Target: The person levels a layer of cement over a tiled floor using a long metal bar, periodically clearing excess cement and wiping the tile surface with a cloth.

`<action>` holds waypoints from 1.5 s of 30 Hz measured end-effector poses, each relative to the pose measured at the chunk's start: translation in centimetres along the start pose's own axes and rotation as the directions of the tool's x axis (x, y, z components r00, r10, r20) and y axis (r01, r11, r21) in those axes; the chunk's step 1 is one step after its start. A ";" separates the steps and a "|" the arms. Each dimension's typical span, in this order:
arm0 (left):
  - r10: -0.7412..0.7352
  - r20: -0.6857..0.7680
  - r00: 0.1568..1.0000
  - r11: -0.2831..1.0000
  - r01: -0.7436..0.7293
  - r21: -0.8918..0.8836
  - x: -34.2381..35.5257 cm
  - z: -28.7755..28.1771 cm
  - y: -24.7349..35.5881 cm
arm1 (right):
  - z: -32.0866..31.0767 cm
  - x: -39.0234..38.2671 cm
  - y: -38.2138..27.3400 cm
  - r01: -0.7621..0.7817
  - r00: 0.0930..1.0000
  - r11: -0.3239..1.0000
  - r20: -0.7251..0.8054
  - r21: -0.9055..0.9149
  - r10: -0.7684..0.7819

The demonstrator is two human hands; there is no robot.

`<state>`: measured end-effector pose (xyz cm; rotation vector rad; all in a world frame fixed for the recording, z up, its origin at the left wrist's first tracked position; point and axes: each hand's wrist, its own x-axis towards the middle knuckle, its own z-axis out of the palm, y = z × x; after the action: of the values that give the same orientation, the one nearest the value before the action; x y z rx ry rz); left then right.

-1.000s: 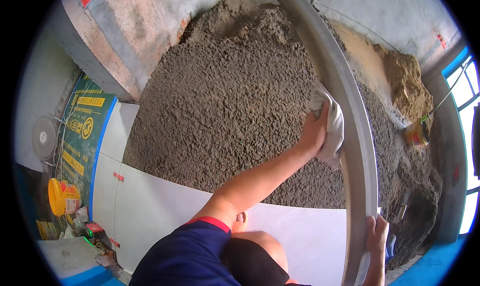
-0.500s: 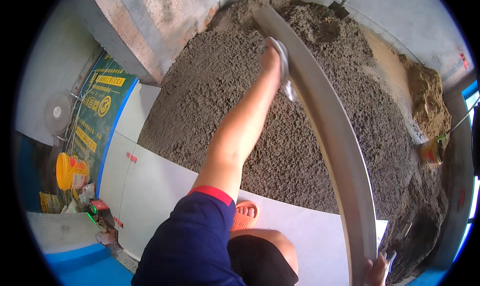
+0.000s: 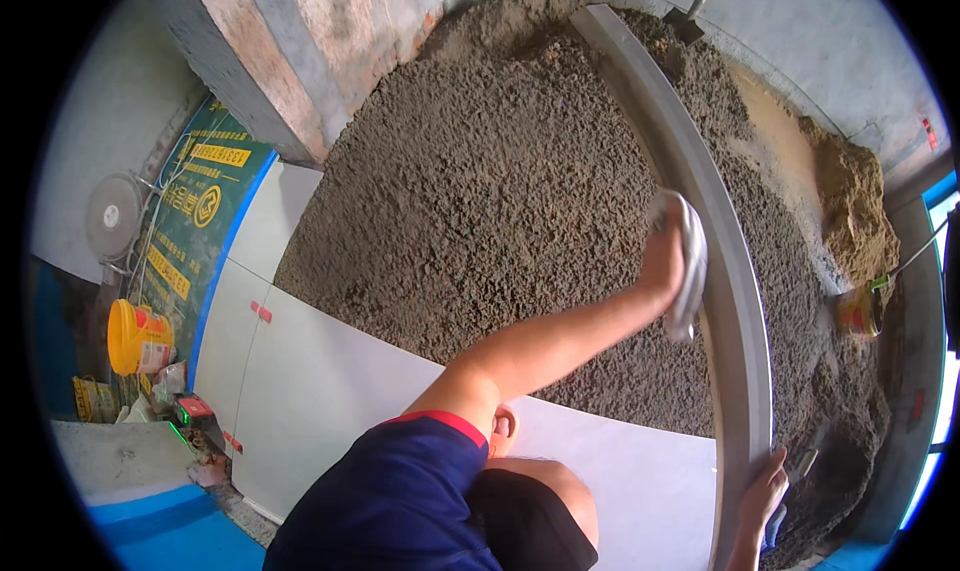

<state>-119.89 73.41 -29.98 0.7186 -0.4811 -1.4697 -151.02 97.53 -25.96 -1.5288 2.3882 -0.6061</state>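
A long grey metal straightedge point(image 3: 740, 341) stretches from the far part of the rough mortar bed point(image 3: 470, 171) to the lower right, its near end over the white tiles. My left hand point(image 3: 663, 256) is closed on a whitish cloth point(image 3: 692, 271) beside the bar's left side, about midway along it; whether the cloth presses on the metal I cannot tell. Down at the near end, my right hand point(image 3: 765, 493) grips the straightedge by its right edge. Something pale and bluish shows by its fingers, too small to name.
White tiles point(image 3: 330, 356) with red clips border the mortar under my sandalled foot. A yellow bucket point(image 3: 138, 339) and a red laser level point(image 3: 195, 411) stand left. A shovel point(image 3: 684, 23) leans at the back; a sand heap point(image 3: 850, 201) and another bucket point(image 3: 858, 311) are right.
My left hand has come nearer along the straightedge with the cloth. The bar's far end has swung to the right, and my right hand shows more fully, slightly higher.
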 end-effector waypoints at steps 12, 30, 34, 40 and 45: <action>0.160 -0.369 0.915 0.985 -0.123 0.122 12.9 -9.2 10.6 | -7.1 -5.2 5.8 0.188 0.981 0.853 0.127 -0.487 -0.143; 0.345 -0.045 0.938 0.174 -0.017 0.985 14.6 -19.5 12.4 | -10.5 -7.7 3.7 -0.188 0.959 0.881 0.112 -0.433 0.259; 0.070 -0.230 0.971 0.889 0.044 0.455 10.5 -11.1 6.6 | -9.1 -7.2 0.8 -0.163 0.972 0.900 0.092 -0.404 0.217; 0.127 -0.300 0.946 0.978 -0.068 0.200 2.8 -5.3 -2.0 | -6.1 -7.0 3.0 0.063 0.998 0.905 0.054 -0.420 -0.045; 0.353 -0.478 0.804 0.858 -0.074 0.509 10.7 -13.6 -0.3 | -5.6 -9.8 -0.3 0.025 0.982 0.974 0.186 -0.227 0.018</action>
<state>-109.93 64.73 -41.25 1.3857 -0.4442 -0.8504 -148.92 107.50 -21.01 -1.5995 2.3755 -0.1798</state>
